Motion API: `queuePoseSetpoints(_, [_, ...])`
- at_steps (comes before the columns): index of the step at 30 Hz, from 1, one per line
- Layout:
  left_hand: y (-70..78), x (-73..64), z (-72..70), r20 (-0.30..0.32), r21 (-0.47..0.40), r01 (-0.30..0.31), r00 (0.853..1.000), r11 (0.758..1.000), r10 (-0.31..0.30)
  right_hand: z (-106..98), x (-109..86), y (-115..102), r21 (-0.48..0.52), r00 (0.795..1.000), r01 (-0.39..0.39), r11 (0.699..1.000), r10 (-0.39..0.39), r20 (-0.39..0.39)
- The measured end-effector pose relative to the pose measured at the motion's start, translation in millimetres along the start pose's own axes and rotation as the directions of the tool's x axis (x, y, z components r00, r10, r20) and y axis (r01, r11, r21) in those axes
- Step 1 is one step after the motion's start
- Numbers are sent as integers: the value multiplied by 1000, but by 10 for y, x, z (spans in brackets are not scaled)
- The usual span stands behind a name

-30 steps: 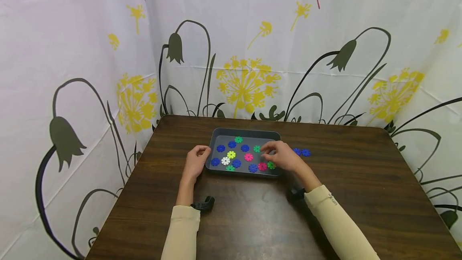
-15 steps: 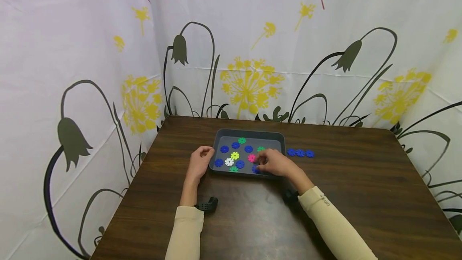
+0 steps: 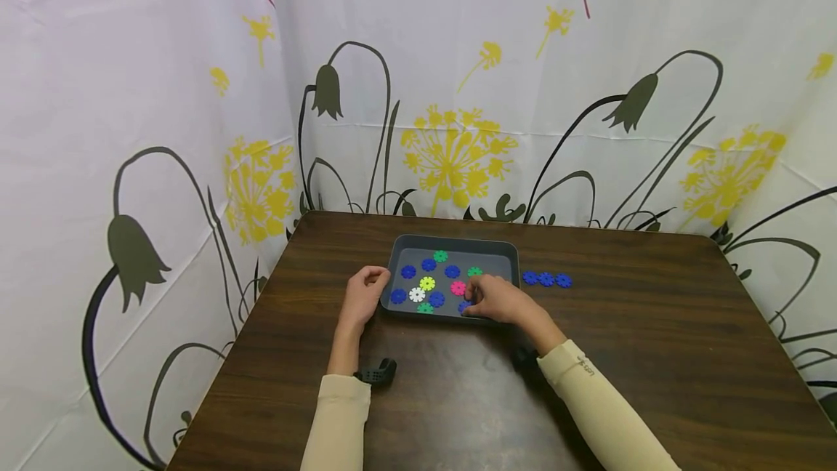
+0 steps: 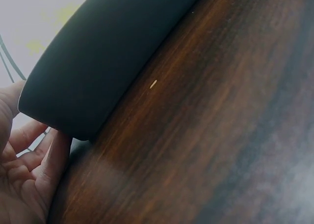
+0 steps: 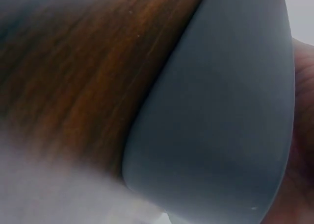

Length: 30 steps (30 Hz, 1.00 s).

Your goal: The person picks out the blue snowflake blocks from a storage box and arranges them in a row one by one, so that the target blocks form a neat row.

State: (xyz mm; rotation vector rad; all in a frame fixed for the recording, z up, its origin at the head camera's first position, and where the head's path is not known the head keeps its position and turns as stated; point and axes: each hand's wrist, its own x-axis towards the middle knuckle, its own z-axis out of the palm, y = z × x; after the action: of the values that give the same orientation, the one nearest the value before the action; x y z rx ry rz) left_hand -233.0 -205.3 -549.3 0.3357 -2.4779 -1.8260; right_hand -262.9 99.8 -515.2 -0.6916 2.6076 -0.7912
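Observation:
A dark grey rectangular tray [image 3: 400, 244] lies on the table with notched plastic discs spread inside. My left hand [image 3: 361, 298] grips its left edge; in the left wrist view the thumb is over the rim and the fingers [image 4: 51, 160] are at the outer wall. My right hand [image 3: 500, 298] reaches into the front right of the tray, thumb and index finger around a blue disc [image 3: 463, 307], which it partly covers. A pink disc [image 3: 458, 288] lies just left of these fingertips. In the right wrist view the tray wall [image 5: 211, 111] hides the fingertips.
A row of 3 blue discs [image 3: 546, 279] lies on the brown wooden table [image 3: 628, 325], right of the tray. Elsewhere in the tray are yellow [image 3: 427, 283], white [image 3: 417, 294], green [image 3: 441, 256] and more blue discs. A flower-print curtain [image 3: 458, 57] hangs behind the table.
My right hand has moved down and toward the tray's front, onto the blue disc, from above the right side. The left hand stays at the tray's edge. The view has shifted slightly.

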Motion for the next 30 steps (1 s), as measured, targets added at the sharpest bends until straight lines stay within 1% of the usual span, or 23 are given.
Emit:
queuePoseSetpoints(5, [10,-5,17,-1,0,0,1000,1000,0,-2,-5,16,1,1000,-3,1000,3,4])
queuePoseSetpoints(11, [23,-1,20,7,4,-11,1000,1000,10,-45,-39,17,32,1000,-6,999,5,10])
queuePoseSetpoints(17, [-12,11,3,4,-5,6,1000,1000,-6,-63,-91,28,96,999,38,995,-40,17])
queuePoseSetpoints(19, [-20,15,-1,5,-1,1,1000,1000,-1,-72,-110,33,116,998,57,992,-59,20])
queuePoseSetpoints(25, [-31,26,-1,-5,10,-8,1000,1000,8,-115,-160,57,132,994,108,985,-109,-2])
queuePoseSetpoints(30, [-17,26,13,-9,9,-7,1000,1000,7,-145,-206,111,131,994,108,985,-103,-44])
